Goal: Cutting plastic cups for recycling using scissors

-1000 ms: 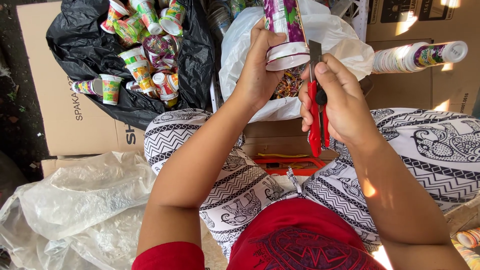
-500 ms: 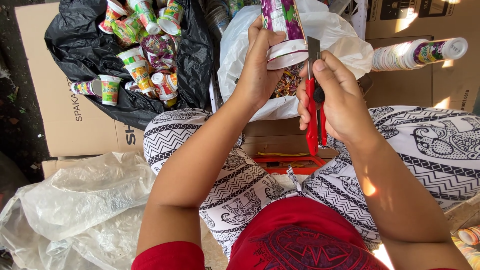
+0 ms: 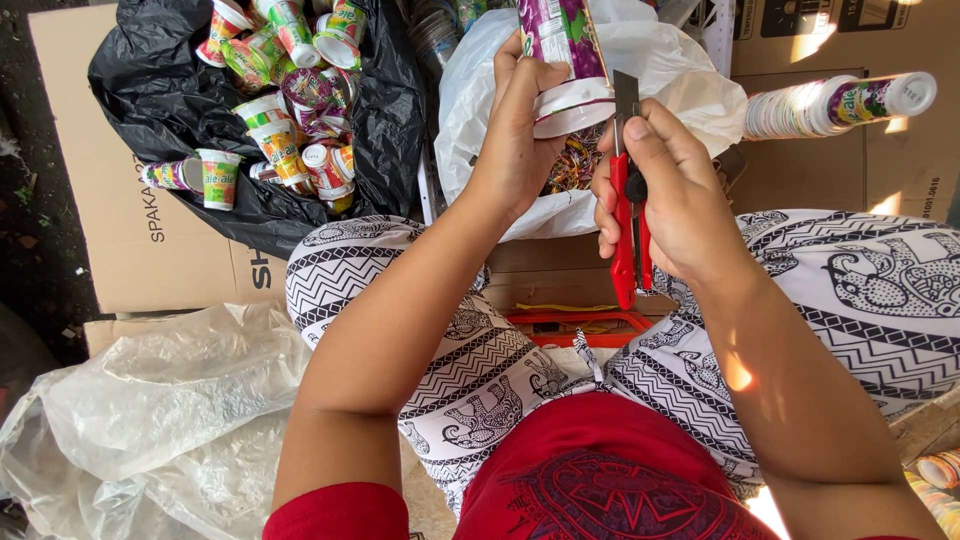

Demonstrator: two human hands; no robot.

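- Plastic cup (image 3: pixel 565 50), purple-labelled, is held up over the lap in the left hand (image 3: pixel 515 135); its long axis runs up and away from the person, rim end nearest the wrist; fingers are wrapped round its wall just above the white rim.
- Right hand (image 3: pixel 665 200) is closed round a red utility knife (image 3: pixel 628 215); thumb on the slider; blade pointing up, its tip just beside the cup's rim, on the cup's right.
- Cup lies up and left of the right hand; the white plastic bag (image 3: pixel 660 70) sits behind both; loose cups fill the black bag (image 3: pixel 170 90) to the left.
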